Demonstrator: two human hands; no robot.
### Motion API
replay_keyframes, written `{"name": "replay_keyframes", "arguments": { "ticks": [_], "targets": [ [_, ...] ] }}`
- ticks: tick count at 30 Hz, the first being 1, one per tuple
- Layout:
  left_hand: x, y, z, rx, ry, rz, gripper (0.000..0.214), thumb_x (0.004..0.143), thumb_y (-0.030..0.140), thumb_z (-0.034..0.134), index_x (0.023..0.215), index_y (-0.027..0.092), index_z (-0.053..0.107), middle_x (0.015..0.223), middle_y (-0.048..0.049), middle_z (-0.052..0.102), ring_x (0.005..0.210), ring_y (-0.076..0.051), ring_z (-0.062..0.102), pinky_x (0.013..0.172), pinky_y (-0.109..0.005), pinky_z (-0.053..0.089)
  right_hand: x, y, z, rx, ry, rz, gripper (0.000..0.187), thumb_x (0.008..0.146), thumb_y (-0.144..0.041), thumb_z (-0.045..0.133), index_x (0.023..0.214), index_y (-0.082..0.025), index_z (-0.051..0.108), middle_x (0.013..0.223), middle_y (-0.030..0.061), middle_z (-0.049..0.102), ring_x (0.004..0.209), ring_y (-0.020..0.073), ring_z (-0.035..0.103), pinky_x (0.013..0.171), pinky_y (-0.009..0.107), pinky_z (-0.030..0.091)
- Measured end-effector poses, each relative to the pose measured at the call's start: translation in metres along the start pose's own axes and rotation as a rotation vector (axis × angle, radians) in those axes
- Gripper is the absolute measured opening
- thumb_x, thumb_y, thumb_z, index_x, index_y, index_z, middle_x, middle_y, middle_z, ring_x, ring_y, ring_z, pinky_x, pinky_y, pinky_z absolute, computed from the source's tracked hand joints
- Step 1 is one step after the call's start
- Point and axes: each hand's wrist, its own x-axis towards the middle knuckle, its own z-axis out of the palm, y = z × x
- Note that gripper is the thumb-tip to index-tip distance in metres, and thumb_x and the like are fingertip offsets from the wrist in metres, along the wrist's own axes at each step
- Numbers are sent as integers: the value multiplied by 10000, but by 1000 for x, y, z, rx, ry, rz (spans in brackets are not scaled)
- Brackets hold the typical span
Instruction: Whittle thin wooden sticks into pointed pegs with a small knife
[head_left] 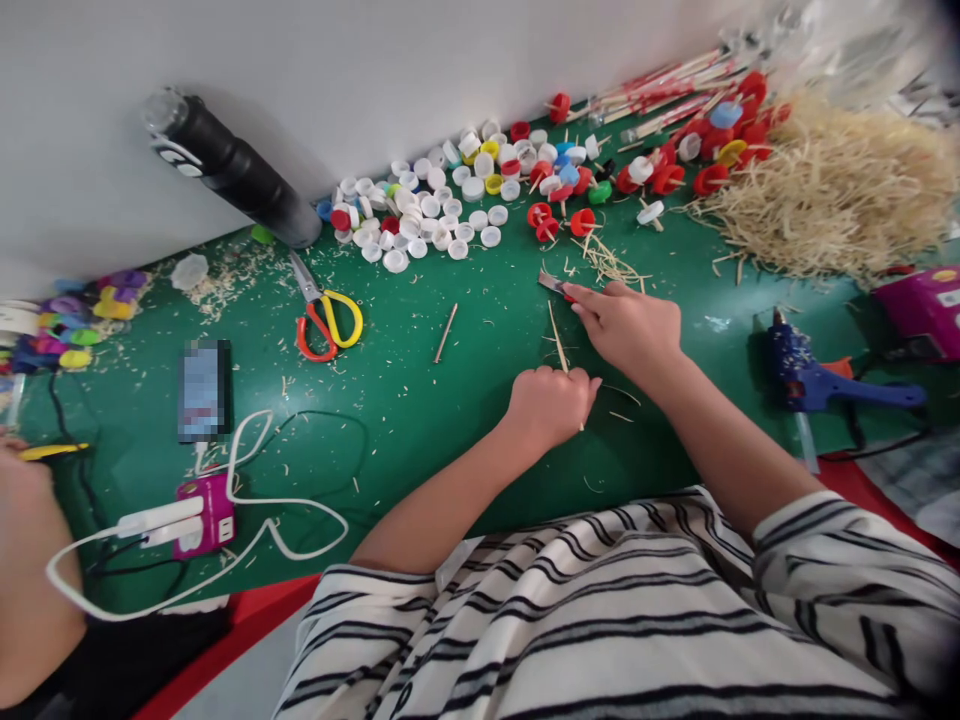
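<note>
My left hand (551, 407) is closed round a thin wooden stick (557, 340), whose upper end points away from me and whose lower tip shows below the fist. Just to the right and farther up, my right hand (630, 325) grips a craft knife (553, 283); its blade juts out leftward past my index finger, and only a bit of red handle shows. The blade lies just above the stick's end, and I cannot tell whether they touch. Pale shavings (615, 265) lie beyond my right hand. A short brown stick (445, 333) rests on the green table to the left.
Red-and-yellow scissors (330, 325), a phone (204, 390) and a purple power adapter (206, 515) with white cable are left. Bottle caps (431, 205) line the back beside a black bottle (240, 170). Right are wood shavings (832, 190) and a blue glue gun (817, 375). Another person's arm (34, 560) is far left.
</note>
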Motion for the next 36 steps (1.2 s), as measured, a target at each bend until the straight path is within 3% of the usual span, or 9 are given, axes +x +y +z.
{"name": "replay_keyframes", "arguments": {
  "ticks": [4, 9, 16, 26, 36],
  "targets": [
    [0, 0, 0, -23, -13, -2, 551, 1074, 380, 225, 952, 127, 699, 818, -166, 762, 831, -316, 764, 615, -364, 498, -2, 4, 1, 40, 20, 0, 490, 1058, -508, 341, 1451, -444, 628, 1017, 46, 713, 790, 192, 595, 564, 321, 199],
    [-1, 0, 1, -21, 3, -11, 518, 1076, 384, 222, 958, 151, 670, 819, -141, 761, 836, -312, 763, 618, -360, 490, -28, 11, -1, 139, 0, 24, 486, 1048, -526, 381, 1440, -419, 648, 964, 41, 709, 797, 180, 614, 557, 299, 233],
    [-5, -3, 1, -23, 73, -74, 331, 1072, 310, 280, 1213, 139, 525, 782, -70, 744, 768, -236, 753, 572, -311, 413, -56, 21, -12, 151, -2, 46, 473, 1049, -522, 393, 1440, -432, 644, 925, 25, 707, 787, 175, 626, 549, 287, 259],
    [-5, -4, 5, -87, 110, -109, 280, 1061, 268, 289, 1289, 139, 388, 883, -66, 771, 794, -224, 766, 589, -309, 426, -72, 20, -17, 125, -24, -34, 463, 1056, -529, 387, 1428, -449, 649, 912, 3, 699, 752, 147, 615, 525, 285, 267],
    [-4, -2, 5, 15, 82, -43, 380, 1075, 405, 284, 1108, 176, 585, 860, -95, 769, 812, -274, 766, 577, -325, 430, -56, 16, -14, 156, -107, -25, 450, 1037, -511, 417, 1395, -438, 681, 981, 13, 731, 836, 172, 658, 551, 267, 308]
  ]
}}
